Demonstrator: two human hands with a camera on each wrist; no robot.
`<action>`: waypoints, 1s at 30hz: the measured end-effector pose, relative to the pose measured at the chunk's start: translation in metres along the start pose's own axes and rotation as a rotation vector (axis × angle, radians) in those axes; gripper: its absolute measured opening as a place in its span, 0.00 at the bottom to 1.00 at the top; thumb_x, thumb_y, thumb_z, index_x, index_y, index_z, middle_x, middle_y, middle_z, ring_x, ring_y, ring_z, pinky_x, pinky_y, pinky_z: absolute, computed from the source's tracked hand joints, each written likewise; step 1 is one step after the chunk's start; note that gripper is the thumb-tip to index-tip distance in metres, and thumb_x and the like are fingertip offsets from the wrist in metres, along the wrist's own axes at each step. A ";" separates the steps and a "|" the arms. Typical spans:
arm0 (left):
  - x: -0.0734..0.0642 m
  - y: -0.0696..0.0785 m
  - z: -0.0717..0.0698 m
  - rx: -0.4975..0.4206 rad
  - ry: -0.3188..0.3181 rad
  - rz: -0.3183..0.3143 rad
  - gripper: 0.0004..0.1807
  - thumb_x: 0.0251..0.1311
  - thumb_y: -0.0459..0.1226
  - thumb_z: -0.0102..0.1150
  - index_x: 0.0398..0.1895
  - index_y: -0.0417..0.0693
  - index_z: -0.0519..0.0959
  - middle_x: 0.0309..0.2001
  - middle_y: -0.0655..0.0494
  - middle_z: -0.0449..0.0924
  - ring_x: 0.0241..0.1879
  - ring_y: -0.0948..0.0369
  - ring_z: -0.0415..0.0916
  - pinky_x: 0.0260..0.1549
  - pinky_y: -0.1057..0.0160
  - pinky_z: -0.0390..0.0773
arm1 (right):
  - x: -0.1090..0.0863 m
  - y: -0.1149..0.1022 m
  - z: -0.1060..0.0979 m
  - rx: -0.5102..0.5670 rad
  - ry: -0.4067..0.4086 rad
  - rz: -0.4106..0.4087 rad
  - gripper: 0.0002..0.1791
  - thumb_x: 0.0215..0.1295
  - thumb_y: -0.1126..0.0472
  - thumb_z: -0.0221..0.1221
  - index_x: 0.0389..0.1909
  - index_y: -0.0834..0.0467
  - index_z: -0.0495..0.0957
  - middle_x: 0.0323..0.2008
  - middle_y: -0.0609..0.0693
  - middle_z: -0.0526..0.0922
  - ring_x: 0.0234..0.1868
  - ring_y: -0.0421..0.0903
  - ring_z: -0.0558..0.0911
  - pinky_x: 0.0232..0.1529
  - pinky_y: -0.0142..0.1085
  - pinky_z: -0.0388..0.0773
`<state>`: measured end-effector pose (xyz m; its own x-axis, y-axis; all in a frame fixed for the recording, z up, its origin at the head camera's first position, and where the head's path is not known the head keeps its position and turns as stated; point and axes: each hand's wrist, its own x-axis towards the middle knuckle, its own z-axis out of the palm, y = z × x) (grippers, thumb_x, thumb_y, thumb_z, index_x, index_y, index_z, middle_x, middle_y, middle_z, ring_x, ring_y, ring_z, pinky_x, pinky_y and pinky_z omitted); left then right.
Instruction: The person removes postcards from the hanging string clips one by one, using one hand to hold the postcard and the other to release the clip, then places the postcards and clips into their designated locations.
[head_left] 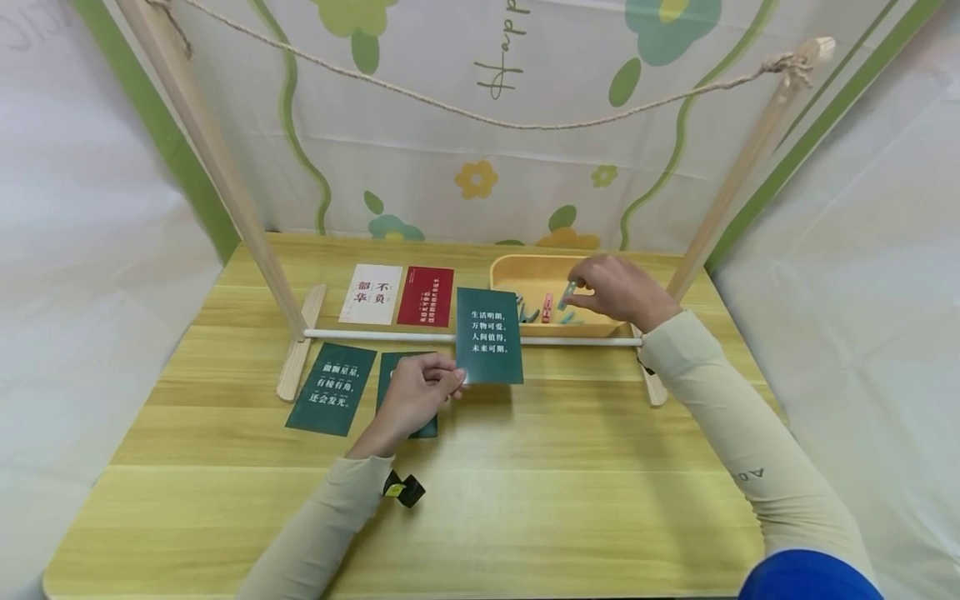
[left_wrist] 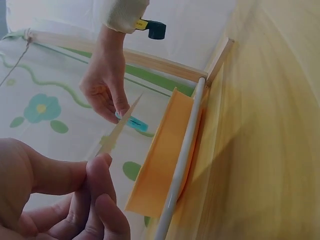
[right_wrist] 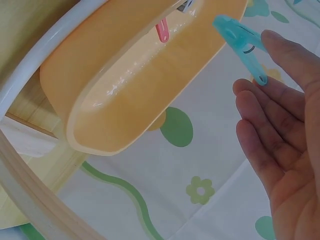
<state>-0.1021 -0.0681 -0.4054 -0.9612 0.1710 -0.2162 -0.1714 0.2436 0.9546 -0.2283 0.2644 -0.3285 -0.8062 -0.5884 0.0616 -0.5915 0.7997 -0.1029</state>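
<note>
My left hand [head_left: 420, 390] pinches a dark green card [head_left: 489, 337] with white writing by its lower left corner, held above the table. In the left wrist view that card [left_wrist: 120, 126] shows almost edge-on. Over the yellow tray [head_left: 517, 265], my right hand [head_left: 618, 292] pinches a light blue clothespin [right_wrist: 242, 44] between thumb and forefinger. Inside the tray lie more clothespins, among them a red one [head_left: 547, 308]. Two other green cards lie on the table: one [head_left: 332, 389] at the left, the other [head_left: 427, 425] partly hidden behind my left hand.
A wooden frame with a left post [head_left: 225, 183], a right post [head_left: 738, 175] and a white bottom rod [head_left: 375, 336] stands on the table [head_left: 525, 500]. A twine rope [head_left: 450, 108] sags between the posts. Behind the rod lie a white card [head_left: 371, 294] and a red card [head_left: 426, 296].
</note>
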 end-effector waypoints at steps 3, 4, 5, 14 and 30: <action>-0.001 -0.003 -0.001 -0.007 -0.007 0.013 0.07 0.73 0.36 0.64 0.47 0.42 0.86 0.44 0.38 0.90 0.44 0.43 0.88 0.46 0.49 0.87 | 0.001 0.000 0.000 0.003 0.004 -0.002 0.15 0.67 0.54 0.72 0.44 0.62 0.87 0.42 0.58 0.91 0.41 0.55 0.89 0.45 0.49 0.87; -0.002 -0.004 -0.002 -0.010 -0.010 0.016 0.07 0.73 0.36 0.64 0.46 0.41 0.86 0.44 0.37 0.90 0.44 0.42 0.88 0.47 0.49 0.87 | 0.001 0.000 0.000 0.001 0.004 -0.001 0.15 0.67 0.54 0.72 0.44 0.62 0.87 0.42 0.58 0.91 0.41 0.55 0.89 0.45 0.49 0.87; -0.002 -0.005 -0.003 -0.009 -0.011 0.016 0.07 0.73 0.36 0.64 0.46 0.41 0.86 0.44 0.37 0.90 0.44 0.42 0.88 0.48 0.48 0.87 | 0.001 0.000 0.000 0.000 0.003 -0.001 0.15 0.67 0.54 0.72 0.44 0.62 0.87 0.41 0.57 0.91 0.41 0.55 0.88 0.44 0.49 0.87; -0.008 -0.013 0.000 0.054 -0.038 -0.014 0.07 0.72 0.36 0.65 0.45 0.42 0.86 0.40 0.42 0.91 0.39 0.51 0.88 0.40 0.58 0.86 | 0.001 -0.002 0.001 -0.006 -0.005 0.002 0.14 0.67 0.54 0.72 0.43 0.61 0.87 0.41 0.56 0.91 0.39 0.51 0.88 0.43 0.48 0.87; -0.018 -0.026 0.010 0.130 -0.066 -0.042 0.04 0.72 0.33 0.64 0.41 0.40 0.85 0.33 0.50 0.90 0.33 0.58 0.87 0.31 0.67 0.80 | 0.004 -0.005 0.000 -0.012 -0.014 0.001 0.15 0.68 0.54 0.72 0.45 0.62 0.87 0.43 0.58 0.91 0.41 0.54 0.88 0.45 0.49 0.87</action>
<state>-0.0786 -0.0681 -0.4289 -0.9368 0.2192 -0.2727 -0.1780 0.3725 0.9108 -0.2290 0.2579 -0.3273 -0.8064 -0.5894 0.0475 -0.5911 0.8015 -0.0907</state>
